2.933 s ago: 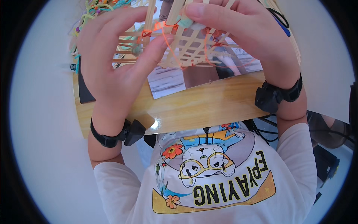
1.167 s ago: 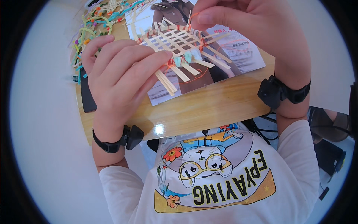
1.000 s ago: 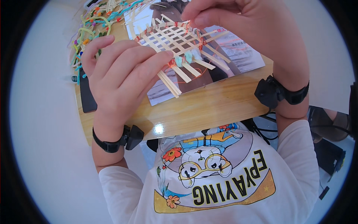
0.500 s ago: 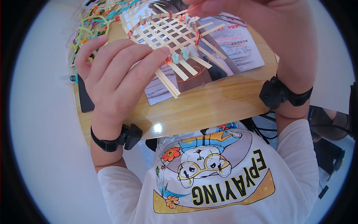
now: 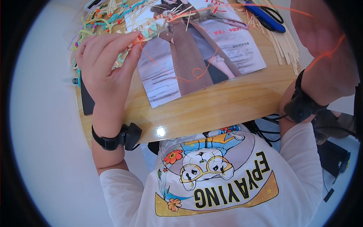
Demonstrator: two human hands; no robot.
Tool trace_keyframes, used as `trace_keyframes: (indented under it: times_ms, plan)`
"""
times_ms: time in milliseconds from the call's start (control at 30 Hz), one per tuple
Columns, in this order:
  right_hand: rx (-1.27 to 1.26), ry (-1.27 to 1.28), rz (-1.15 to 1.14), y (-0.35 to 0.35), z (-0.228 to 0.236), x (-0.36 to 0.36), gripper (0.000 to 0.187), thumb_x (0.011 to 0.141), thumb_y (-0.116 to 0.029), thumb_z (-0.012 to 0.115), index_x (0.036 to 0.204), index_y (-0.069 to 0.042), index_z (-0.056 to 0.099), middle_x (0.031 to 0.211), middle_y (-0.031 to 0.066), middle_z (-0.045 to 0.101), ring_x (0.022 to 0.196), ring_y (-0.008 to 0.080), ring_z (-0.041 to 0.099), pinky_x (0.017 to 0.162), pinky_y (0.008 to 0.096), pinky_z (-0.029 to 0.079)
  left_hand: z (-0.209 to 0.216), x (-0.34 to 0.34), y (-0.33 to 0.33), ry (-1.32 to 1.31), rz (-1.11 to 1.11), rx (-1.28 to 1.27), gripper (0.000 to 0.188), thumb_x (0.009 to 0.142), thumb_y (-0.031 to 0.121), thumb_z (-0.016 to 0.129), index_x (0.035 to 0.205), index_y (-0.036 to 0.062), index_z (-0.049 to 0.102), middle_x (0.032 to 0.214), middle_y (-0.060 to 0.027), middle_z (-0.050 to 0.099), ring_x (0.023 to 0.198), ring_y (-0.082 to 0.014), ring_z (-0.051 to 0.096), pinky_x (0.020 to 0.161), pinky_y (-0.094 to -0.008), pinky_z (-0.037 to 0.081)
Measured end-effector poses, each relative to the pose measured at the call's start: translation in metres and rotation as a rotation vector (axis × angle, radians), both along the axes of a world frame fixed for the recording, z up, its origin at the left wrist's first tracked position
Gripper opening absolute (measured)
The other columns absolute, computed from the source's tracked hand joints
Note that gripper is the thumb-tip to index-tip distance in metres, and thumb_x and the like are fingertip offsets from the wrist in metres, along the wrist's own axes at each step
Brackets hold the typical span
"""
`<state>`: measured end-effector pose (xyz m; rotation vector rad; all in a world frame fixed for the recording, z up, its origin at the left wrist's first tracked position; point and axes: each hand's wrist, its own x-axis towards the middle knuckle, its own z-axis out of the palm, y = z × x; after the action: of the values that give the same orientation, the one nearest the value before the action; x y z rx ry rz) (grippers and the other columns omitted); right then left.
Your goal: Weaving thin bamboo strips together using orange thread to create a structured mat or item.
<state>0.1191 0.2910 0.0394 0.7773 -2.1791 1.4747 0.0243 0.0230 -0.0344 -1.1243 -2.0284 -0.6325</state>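
Note:
My left hand [image 5: 107,56] pinches the rim of a round woven piece of pale wooden strips [image 5: 162,22] between thumb and fingers. The piece is tilted up and seen nearly edge-on; pale green and white fluffy yarn is wrapped on its rim. Orange thread [image 5: 242,6] runs from the rim towards my right hand [image 5: 321,34], and a slack loop of it hangs over the magazine [image 5: 193,72]. My right hand is raised at the upper right, blurred, its fingers cut off by the top edge. More orange thread crosses its wrist.
Blue-handled scissors [image 5: 264,17] lie at the back right beside a pile of thin wooden strips [image 5: 285,47]. A tangle of coloured yarn with beads [image 5: 92,26] covers the table's back left. A dark flat object [image 5: 87,98] sits at the left edge of the wooden table [image 5: 211,102].
My right hand has moved right and up, away from the woven piece, drawing the orange thread out. My left hand has tilted the piece up and shifted it left and away.

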Motion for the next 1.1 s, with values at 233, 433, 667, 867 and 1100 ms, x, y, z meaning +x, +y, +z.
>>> trace_keyframes:
  times_ms: [233,433,667,867,1100]
  plan:
    - [-0.368,-0.045,0.085,0.026,0.000,-0.002,0.019,0.091,-0.007,0.064,0.109,-0.007,0.065,0.090,0.0074,0.071,0.081,0.0153,0.066,0.072,0.0283,0.053,0.005,-0.003,-0.002,-0.078,-0.042,0.030,0.025,0.071,0.006,0.080,0.093,0.0137,0.073,0.088,0.0018,0.068,0.085,-0.0175,0.060,0.087,-0.0327,0.038]
    - [-0.402,-0.138,0.137,0.029,-0.016,-0.007,0.018,0.092,-0.008,0.063,0.110,-0.009,0.064,0.090,0.0063,0.071,0.081,0.0149,0.065,0.072,0.0286,0.053,0.006,-0.004,-0.007,-0.041,0.030,-0.065,0.021,0.072,0.008,0.080,0.092,0.0134,0.073,0.084,0.0013,0.067,0.083,-0.0167,0.060,0.088,-0.0327,0.038]
    - [-0.459,-0.122,0.191,0.037,-0.006,-0.008,0.018,0.093,-0.009,0.061,0.112,-0.011,0.063,0.090,0.0051,0.071,0.081,0.0146,0.065,0.072,0.0291,0.052,0.002,-0.006,-0.013,-0.285,0.103,0.048,0.015,0.073,0.009,0.080,0.085,0.0103,0.070,0.081,0.0003,0.065,0.082,-0.0174,0.060,0.087,-0.0318,0.041]
    - [-0.462,-0.130,0.288,0.039,-0.001,-0.016,0.019,0.095,-0.010,0.060,0.113,-0.013,0.062,0.091,0.0040,0.070,0.081,0.0142,0.064,0.072,0.0294,0.052,0.001,-0.006,-0.016,-0.406,0.170,0.212,0.016,0.074,0.009,0.080,0.080,0.0061,0.066,0.084,-0.0019,0.068,0.082,-0.0171,0.059,0.081,-0.0289,0.044]
    - [-0.361,-0.122,0.589,0.070,0.024,-0.031,0.019,0.096,-0.011,0.058,0.114,-0.015,0.061,0.091,0.0028,0.070,0.081,0.0139,0.063,0.072,0.0298,0.051,-0.004,-0.009,-0.027,-0.480,0.145,0.402,0.016,0.077,0.010,0.081,0.084,0.0040,0.067,0.090,-0.0011,0.070,0.087,-0.0141,0.060,0.082,-0.0277,0.045]
